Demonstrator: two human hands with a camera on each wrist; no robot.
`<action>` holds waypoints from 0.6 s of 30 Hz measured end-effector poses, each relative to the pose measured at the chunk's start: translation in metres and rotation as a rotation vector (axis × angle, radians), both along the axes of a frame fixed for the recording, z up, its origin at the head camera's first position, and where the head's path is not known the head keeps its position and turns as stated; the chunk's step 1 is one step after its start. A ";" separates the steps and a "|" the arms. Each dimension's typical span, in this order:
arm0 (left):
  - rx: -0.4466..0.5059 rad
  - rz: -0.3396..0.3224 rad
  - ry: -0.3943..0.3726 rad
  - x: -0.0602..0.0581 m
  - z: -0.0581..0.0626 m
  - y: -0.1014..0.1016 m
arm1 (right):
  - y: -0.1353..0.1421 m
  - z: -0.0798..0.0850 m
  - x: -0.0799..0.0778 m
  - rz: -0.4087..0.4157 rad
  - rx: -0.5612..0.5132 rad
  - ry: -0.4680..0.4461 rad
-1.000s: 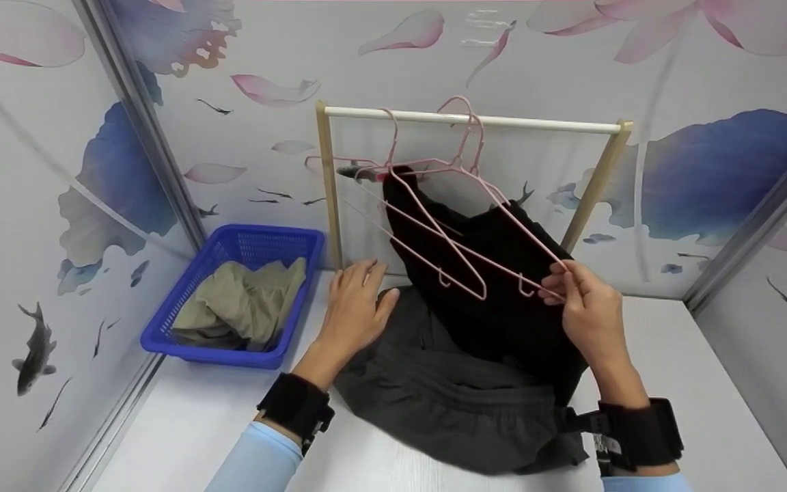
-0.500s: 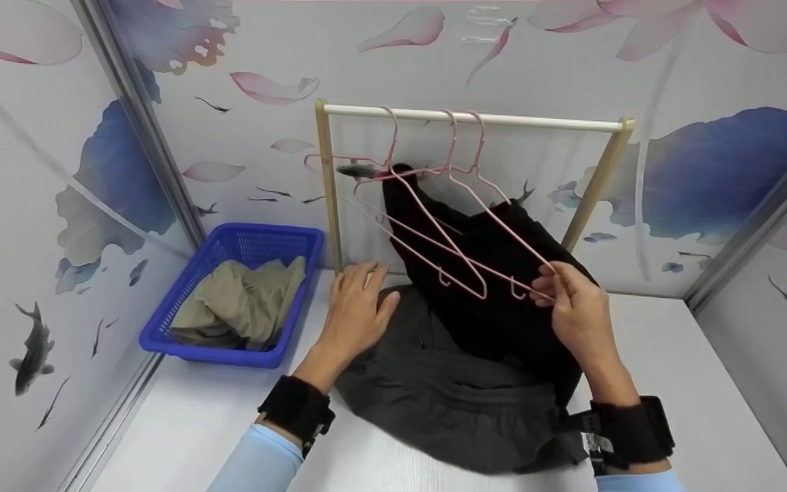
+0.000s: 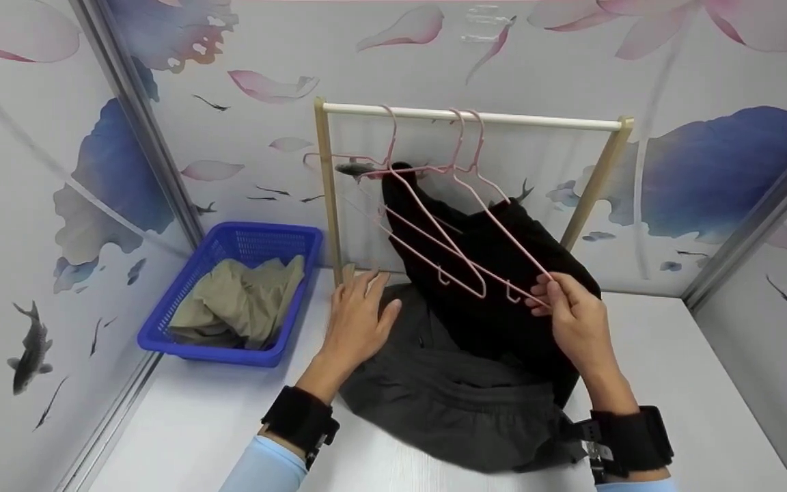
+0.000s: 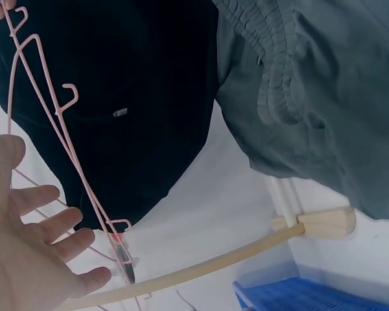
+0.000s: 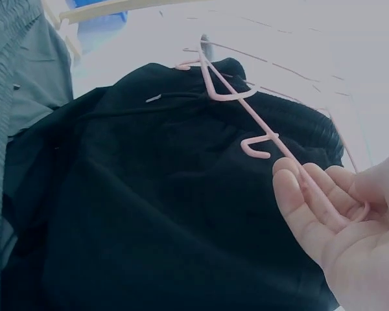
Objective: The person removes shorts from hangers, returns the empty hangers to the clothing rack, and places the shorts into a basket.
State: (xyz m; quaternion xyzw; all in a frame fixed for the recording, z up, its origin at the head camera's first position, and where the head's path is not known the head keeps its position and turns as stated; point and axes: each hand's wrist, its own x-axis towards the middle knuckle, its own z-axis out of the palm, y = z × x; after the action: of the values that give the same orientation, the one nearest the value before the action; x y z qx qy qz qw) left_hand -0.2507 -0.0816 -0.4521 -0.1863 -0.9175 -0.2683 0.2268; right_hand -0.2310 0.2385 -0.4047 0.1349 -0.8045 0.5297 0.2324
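My right hand pinches the lower right corner of a pink clothes hanger, whose hook meets the white rail. In the right wrist view, thumb and fingers curl round that wire corner. Behind the hangers is a black garment with a drawstring, its waistband gathered. My left hand has its fingers spread, holding nothing, beside the rack's left post and at the edge of dark grey elastic-waist trousers. The left wrist view shows this hand apart from the hanger wires.
Two more pink hangers, a left one and a right one, hang on the same rail. A blue basket at left contains an olive garment. Printed wall panels stand behind and on both sides of the white table.
The held hanger's hook has come down from above the rail onto it. My right hand has shifted slightly left with the corner. My left hand has barely moved.
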 end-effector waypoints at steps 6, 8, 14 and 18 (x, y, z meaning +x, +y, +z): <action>0.085 0.012 -0.012 0.008 -0.010 0.005 | 0.003 -0.011 0.004 -0.018 -0.014 -0.001; 0.121 0.010 -0.019 0.010 -0.014 0.006 | 0.004 -0.014 0.006 -0.036 -0.004 -0.008; 0.208 0.002 -0.024 0.017 -0.023 0.008 | 0.009 -0.023 0.008 -0.077 0.045 -0.027; 0.236 0.014 -0.040 0.022 -0.028 0.011 | 0.012 -0.031 0.012 -0.102 0.065 -0.040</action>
State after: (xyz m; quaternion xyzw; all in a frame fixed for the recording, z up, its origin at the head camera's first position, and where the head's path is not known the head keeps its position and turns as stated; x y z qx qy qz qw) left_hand -0.2284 -0.0711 -0.4797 -0.1465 -0.8853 -0.3764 0.2305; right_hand -0.2187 0.2503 -0.4358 0.0906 -0.8316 0.4935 0.2383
